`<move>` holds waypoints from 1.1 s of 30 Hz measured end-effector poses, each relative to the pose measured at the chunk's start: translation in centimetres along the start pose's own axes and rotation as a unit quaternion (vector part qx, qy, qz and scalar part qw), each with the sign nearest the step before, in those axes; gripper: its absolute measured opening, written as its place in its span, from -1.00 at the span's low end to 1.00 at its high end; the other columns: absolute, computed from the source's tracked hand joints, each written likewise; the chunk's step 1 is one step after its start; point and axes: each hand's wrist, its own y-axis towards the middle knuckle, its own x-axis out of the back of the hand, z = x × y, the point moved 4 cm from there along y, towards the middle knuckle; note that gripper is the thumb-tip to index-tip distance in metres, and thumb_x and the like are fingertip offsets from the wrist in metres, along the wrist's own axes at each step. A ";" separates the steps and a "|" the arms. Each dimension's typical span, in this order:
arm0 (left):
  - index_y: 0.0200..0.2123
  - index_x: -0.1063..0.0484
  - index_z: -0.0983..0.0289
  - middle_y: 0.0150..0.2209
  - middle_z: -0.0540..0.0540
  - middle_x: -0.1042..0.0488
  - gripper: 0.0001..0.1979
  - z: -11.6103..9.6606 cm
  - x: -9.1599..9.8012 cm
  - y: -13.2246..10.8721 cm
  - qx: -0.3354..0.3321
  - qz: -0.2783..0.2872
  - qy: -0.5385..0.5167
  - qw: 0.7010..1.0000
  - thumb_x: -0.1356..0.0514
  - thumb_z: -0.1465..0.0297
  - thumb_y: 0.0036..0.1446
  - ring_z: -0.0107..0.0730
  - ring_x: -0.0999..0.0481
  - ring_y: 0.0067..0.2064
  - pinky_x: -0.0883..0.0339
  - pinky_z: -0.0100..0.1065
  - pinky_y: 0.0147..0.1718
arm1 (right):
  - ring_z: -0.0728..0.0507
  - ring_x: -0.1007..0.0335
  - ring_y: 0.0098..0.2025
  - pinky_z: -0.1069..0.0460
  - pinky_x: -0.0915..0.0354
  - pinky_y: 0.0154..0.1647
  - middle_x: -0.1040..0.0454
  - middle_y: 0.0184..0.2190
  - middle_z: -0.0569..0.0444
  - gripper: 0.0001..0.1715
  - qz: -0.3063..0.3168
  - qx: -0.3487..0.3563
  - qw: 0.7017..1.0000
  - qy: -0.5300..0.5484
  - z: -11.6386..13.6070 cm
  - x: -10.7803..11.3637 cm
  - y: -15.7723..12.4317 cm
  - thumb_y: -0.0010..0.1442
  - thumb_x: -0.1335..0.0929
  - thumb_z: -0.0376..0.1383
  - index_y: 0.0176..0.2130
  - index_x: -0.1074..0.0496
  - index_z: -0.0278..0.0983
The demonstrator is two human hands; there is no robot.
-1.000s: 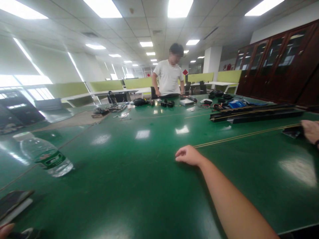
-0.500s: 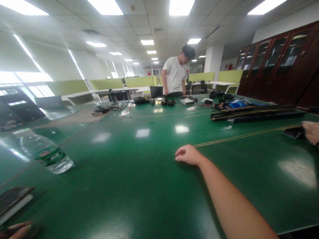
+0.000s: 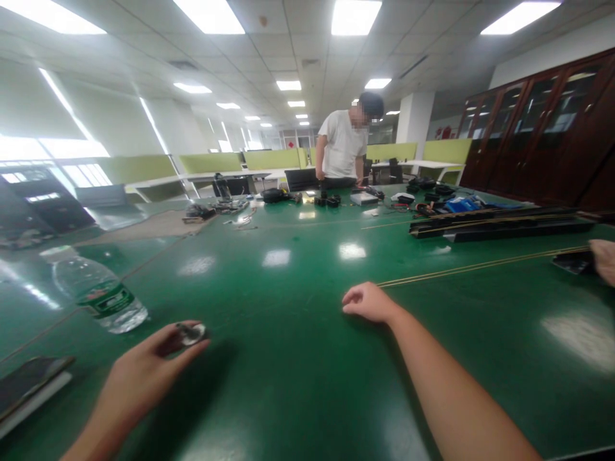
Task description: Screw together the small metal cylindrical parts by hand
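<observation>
My left hand (image 3: 144,371) is raised over the green tabletop (image 3: 269,397) at the lower left, its thumb and fingers closed around a small, round, shiny object (image 3: 192,333), perhaps a roll of tape. At the centre right, my right hand (image 3: 368,303) lies on the table with its fingers curled together; whatever they hold is too small to make out. Two thin yellow rods (image 3: 461,267) run from beside this hand toward the right edge. There, another person's hand (image 3: 604,259) is by a dark piece.
A water bottle (image 3: 103,294) and a phone (image 3: 33,383) on something white are at the left. Black channels (image 3: 504,224) lie at the back right. Cables, a blue item (image 3: 462,204) and small devices line the far side, where a person (image 3: 342,147) stands.
My left hand has come up from the lower left corner into view with the round object. My right hand keeps its pose. The far person's head has tilted lower, and the view has shifted slightly.
</observation>
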 end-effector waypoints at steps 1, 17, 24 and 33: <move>-0.17 -0.45 0.08 -0.28 -0.10 -0.59 -0.64 -1.2 -1.6 1.0 -0.011 0.014 -0.023 1.000 -0.22 0.02 0.03 -0.20 -0.56 -0.19 -0.42 -0.09 -0.10 | -0.08 -0.44 -0.40 0.07 -0.28 -0.38 -0.58 -0.40 0.02 -0.69 0.000 0.002 1.000 -0.004 0.0 -0.1 0.0 -0.02 -0.46 -0.21 -0.25 -0.59 -0.31; -0.23 -0.45 0.24 -0.28 0.01 -0.54 -0.75 -13.3 -18.2 4.5 -0.176 0.124 -0.257 0.942 -0.31 0.48 -0.06 -0.37 -0.50 -0.26 -0.37 -0.37 -0.23 | -0.01 -0.36 -0.50 0.11 -0.19 -0.47 -0.50 -0.45 0.16 -0.74 -0.026 0.107 0.993 -0.049 3.9 -1.8 -0.6 0.04 -0.39 -0.35 -0.20 -0.39 -0.20; -0.19 -0.46 0.25 -0.26 0.03 -0.55 -0.73 -13.0 -18.4 4.6 -0.166 0.136 -0.293 0.932 -0.31 0.48 -0.04 -0.36 -0.52 -0.24 -0.41 -0.33 -0.16 | -0.02 -0.38 -0.49 0.11 -0.20 -0.46 -0.51 -0.45 0.15 -0.72 -0.021 0.102 0.994 -0.040 4.0 -1.9 -0.9 0.04 -0.39 -0.34 -0.19 -0.38 -0.21; -0.13 -0.49 0.25 -0.21 0.08 -0.56 -0.67 -13.3 -18.4 4.4 -0.168 0.150 -0.300 0.927 -0.34 0.32 0.00 -0.28 -0.52 -0.21 -0.39 -0.29 -0.15 | -0.01 -0.39 -0.51 0.12 -0.21 -0.49 -0.51 -0.47 0.14 -0.68 -0.039 0.106 0.993 -0.039 3.6 -1.3 -1.1 0.06 -0.39 -0.32 -0.13 -0.39 -0.23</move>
